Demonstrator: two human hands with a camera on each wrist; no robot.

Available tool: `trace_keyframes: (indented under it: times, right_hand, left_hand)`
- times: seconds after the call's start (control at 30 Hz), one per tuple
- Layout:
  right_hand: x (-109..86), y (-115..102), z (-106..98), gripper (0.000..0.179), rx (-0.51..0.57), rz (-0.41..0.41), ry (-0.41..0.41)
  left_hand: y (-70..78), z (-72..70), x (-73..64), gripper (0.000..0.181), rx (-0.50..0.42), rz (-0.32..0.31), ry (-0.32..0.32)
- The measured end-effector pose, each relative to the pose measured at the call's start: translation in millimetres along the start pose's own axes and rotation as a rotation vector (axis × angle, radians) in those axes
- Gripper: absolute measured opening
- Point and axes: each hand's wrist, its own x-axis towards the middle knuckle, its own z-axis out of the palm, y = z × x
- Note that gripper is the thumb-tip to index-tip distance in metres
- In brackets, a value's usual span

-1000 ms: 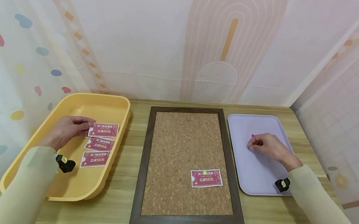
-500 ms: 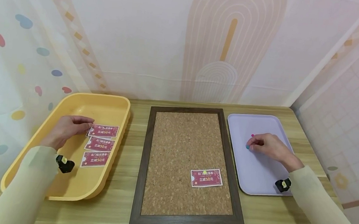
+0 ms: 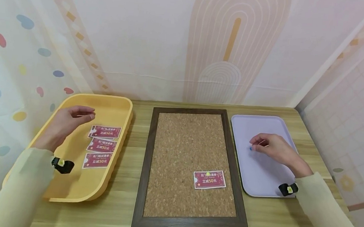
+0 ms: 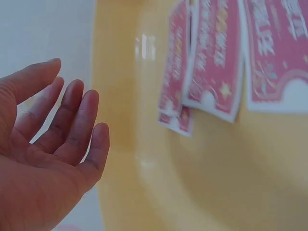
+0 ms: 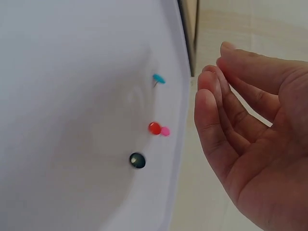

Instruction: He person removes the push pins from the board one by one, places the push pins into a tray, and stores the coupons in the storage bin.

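Observation:
In the head view, my left hand (image 3: 67,122) hovers over the yellow bin (image 3: 126,112), its fingers loosely bent and holding nothing. Red coupons lie in the bin to its right: an upper coupon (image 3: 106,132) overlapping another, a middle coupon (image 3: 101,145) and a lower coupon (image 3: 97,160). My right hand (image 3: 270,147) is above the lilac tray (image 3: 264,123), thumb and fingertips close but apart. Below them, the right wrist view has a blue thumbtack (image 5: 159,78), a red thumbtack (image 5: 154,128), a pink thumbtack (image 5: 165,131) and a black thumbtack (image 5: 137,160) on the tray.
Between bin and tray lies a cork board (image 3: 188,156) in a dark wooden frame (image 3: 189,224). One coupon (image 3: 209,180) is on its lower right, with a yellow thumbtack (image 3: 208,173) at its top edge. A patterned curtain (image 3: 161,47) stands behind the wooden table (image 3: 124,194).
My left hand has let go of the upper coupon and risen away, up and left. The blue thumbtack has come into sight at my right fingertips; the pink one is now hidden in the head view.

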Motion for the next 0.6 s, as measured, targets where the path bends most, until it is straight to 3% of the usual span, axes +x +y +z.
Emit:
trace_keyframes:
  times: [0.27,0.6]
  right_hand:
    - [-4.6,-14.1,3.8,0.017,0.023,-0.060,0.028]
    - [-7.6,-26.4,14.3,0.016,0.034,-0.074,0.078]
  left_hand:
    - [31.5,12.9,-16.2,0.045,-0.055,0.084,0.047]
    - [64.8,35.5,-34.7,0.038,-0.113,0.180,0.053]
